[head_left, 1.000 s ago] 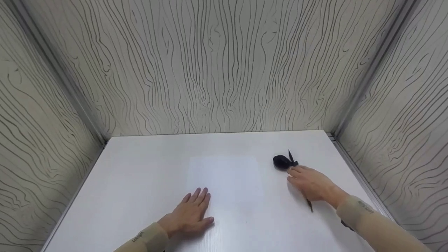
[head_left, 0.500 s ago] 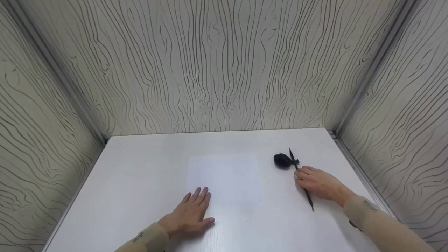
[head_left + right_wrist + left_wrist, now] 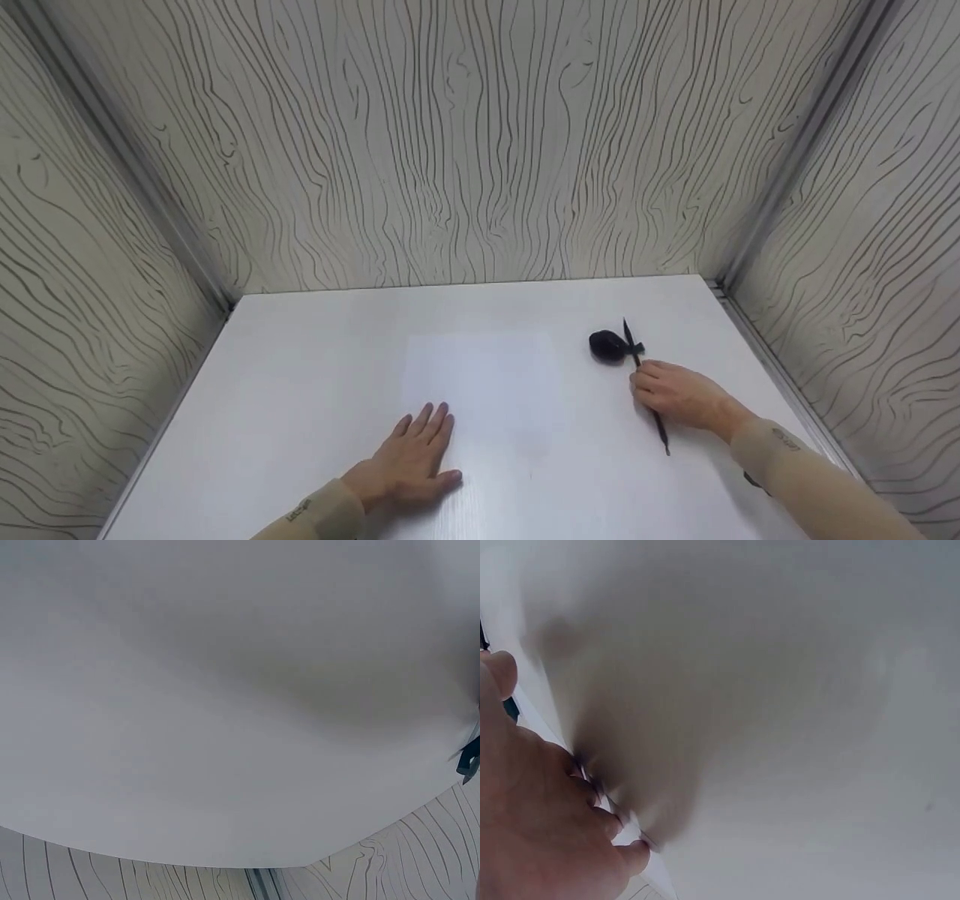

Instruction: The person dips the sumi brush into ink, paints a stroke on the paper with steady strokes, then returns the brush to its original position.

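A thin dark brush-like stick [image 3: 661, 431] with a pointed far end lies at a slant on the right of the white table [image 3: 285, 375]. My right hand [image 3: 679, 394] pinches it near the middle with curled fingers. The thumb is hidden. Touching or just beside the stick's upper part is a rounded black object [image 3: 607, 346] with a small tab; its kind is unclear. A piece of it or of the stick shows as a dark shape [image 3: 469, 759] in the right wrist view. My left hand [image 3: 409, 461] rests flat, fingers straight, at the lower left of a white paper sheet [image 3: 484, 375].
A patterned wall [image 3: 465, 150] rises behind the table, with similar panels at the left [image 3: 67, 262] and right [image 3: 885, 247]. Grey metal rails [image 3: 780, 172] run along the corners.
My right hand has shifted slightly to the right, and more of the stick shows. The fingertips now end at the stick instead of reaching past it. My left hand stays in place.
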`<state>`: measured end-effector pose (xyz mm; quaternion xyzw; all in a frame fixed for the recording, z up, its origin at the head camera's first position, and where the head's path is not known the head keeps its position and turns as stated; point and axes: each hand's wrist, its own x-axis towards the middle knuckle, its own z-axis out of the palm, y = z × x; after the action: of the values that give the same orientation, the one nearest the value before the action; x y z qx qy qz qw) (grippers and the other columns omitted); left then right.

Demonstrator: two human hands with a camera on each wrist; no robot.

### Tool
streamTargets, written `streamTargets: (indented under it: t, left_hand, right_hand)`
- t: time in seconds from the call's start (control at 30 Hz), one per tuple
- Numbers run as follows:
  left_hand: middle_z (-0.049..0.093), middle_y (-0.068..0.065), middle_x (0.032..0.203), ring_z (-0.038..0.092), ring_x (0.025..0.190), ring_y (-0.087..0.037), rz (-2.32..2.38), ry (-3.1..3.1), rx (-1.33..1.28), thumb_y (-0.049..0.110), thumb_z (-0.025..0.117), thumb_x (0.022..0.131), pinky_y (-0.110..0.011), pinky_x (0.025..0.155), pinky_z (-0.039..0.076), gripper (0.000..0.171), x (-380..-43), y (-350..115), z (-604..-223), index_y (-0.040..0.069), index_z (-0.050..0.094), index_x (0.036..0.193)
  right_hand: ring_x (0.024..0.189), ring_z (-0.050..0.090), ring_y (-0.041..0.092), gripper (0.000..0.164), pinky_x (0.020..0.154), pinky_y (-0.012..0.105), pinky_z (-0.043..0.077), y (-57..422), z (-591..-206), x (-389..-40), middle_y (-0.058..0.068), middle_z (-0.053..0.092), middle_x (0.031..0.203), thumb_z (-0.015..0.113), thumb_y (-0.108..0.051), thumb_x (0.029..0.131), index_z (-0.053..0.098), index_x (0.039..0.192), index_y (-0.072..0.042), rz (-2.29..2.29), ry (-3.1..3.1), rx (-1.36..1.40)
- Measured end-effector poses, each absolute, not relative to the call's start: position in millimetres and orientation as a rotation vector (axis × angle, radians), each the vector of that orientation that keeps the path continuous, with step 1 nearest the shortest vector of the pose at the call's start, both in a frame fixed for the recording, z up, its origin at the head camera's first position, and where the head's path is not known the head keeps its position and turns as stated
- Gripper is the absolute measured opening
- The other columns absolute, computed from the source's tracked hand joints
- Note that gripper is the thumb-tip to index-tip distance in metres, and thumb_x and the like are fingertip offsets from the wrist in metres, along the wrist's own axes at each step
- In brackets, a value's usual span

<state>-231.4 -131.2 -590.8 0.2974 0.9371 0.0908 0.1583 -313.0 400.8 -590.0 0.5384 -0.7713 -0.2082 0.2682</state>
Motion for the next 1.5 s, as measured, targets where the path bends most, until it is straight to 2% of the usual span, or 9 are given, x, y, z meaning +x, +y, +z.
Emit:
streamTargets:
  t: [0.07,0.13,0.43,0.53,0.6,0.8,1.07,1.27,1.5]
  left_hand:
    - [0.016,-0.016,0.191,0.017,0.178,-0.043,0.264,2.675,0.851,0.075,0.041,0.108,-0.068,0.142,0.021,0.103,-231,-131,-590,0.004,0.023,0.179]
    - [0.016,-0.016,0.191,0.017,0.178,-0.043,0.264,2.671,0.853,0.076,0.041,0.108,-0.068,0.142,0.02,0.103,-232,-132,-590,0.003,0.023,0.178]
    - [0.017,-0.016,0.191,0.017,0.178,-0.042,0.236,2.684,0.855,0.076,0.043,0.107,-0.066,0.142,0.021,0.104,-232,-130,-593,0.003,0.024,0.178]
    - [0.017,-0.016,0.191,0.018,0.178,-0.042,0.236,2.691,0.856,0.076,0.042,0.107,-0.066,0.142,0.021,0.104,-231,-129,-593,0.003,0.024,0.178]
    - [0.017,-0.015,0.191,0.018,0.178,-0.042,0.236,2.691,0.855,0.077,0.042,0.106,-0.066,0.142,0.021,0.105,-231,-129,-593,0.003,0.023,0.178]
    - [0.015,-0.015,0.191,0.017,0.178,-0.042,0.239,2.678,0.849,0.076,0.042,0.107,-0.066,0.143,0.02,0.104,-230,-129,-591,0.004,0.022,0.179]
    - [0.014,-0.014,0.191,0.016,0.178,-0.041,0.23,2.674,0.836,0.077,0.043,0.106,-0.066,0.143,0.019,0.105,-230,-129,-590,0.004,0.021,0.179]
    - [0.012,-0.016,0.191,0.014,0.179,-0.042,0.208,2.66,0.83,0.079,0.042,0.107,-0.065,0.143,0.02,0.107,-231,-129,-591,0.003,0.02,0.179]
    - [0.012,-0.015,0.192,0.014,0.179,-0.042,0.206,2.664,0.828,0.08,0.043,0.106,-0.065,0.143,0.02,0.108,-231,-129,-589,0.005,0.02,0.18]
  right_hand:
    - [0.101,0.071,0.021,0.045,0.094,0.033,0.065,399,-590,-314,0.005,0.074,0.11,0.031,0.007,0.108,0.073,0.103,-0.008,-0.545,-2.055,1.458]
    - [0.1,0.071,0.021,0.048,0.092,0.032,0.065,397,-591,-315,0.004,0.073,0.107,0.028,0.007,0.107,0.072,0.099,-0.008,-0.524,-2.031,1.463]
    - [0.099,0.073,0.021,0.017,0.094,0.032,0.066,395,-594,-316,0.003,0.074,0.104,0.063,0.002,0.087,0.072,0.095,-0.01,-0.545,-2.033,1.484]
    - [0.101,0.074,0.021,0.021,0.096,0.033,0.066,396,-595,-315,0.003,0.075,0.105,0.079,-0.002,0.078,0.072,0.096,-0.011,-0.562,-2.046,1.479]
    - [0.102,0.074,0.021,0.024,0.097,0.033,0.066,396,-596,-315,0.003,0.076,0.105,0.081,-0.002,0.076,0.071,0.096,-0.011,-0.563,-2.049,1.48]
    - [0.1,0.074,0.02,0.017,0.095,0.032,0.066,394,-597,-314,0.003,0.075,0.103,0.059,0.0,0.089,0.07,0.095,-0.012,-0.539,-2.028,1.48]
    - [0.093,0.072,0.02,0.056,0.088,0.031,0.066,387,-597,-315,0.003,0.074,0.097,0.019,0.007,0.115,0.065,0.089,-0.011,-0.473,-1.931,1.427]
    - [0.09,0.069,0.022,0.045,0.086,0.034,0.065,381,-595,-316,0.004,0.071,0.094,0.029,0.007,0.113,0.062,0.087,-0.01,-0.39,-1.869,1.417]
    - [0.09,0.069,0.022,0.047,0.082,0.033,0.064,374,-587,-314,0.004,0.072,0.098,0.025,0.005,0.117,0.063,0.092,-0.01,-0.389,-1.872,1.378]
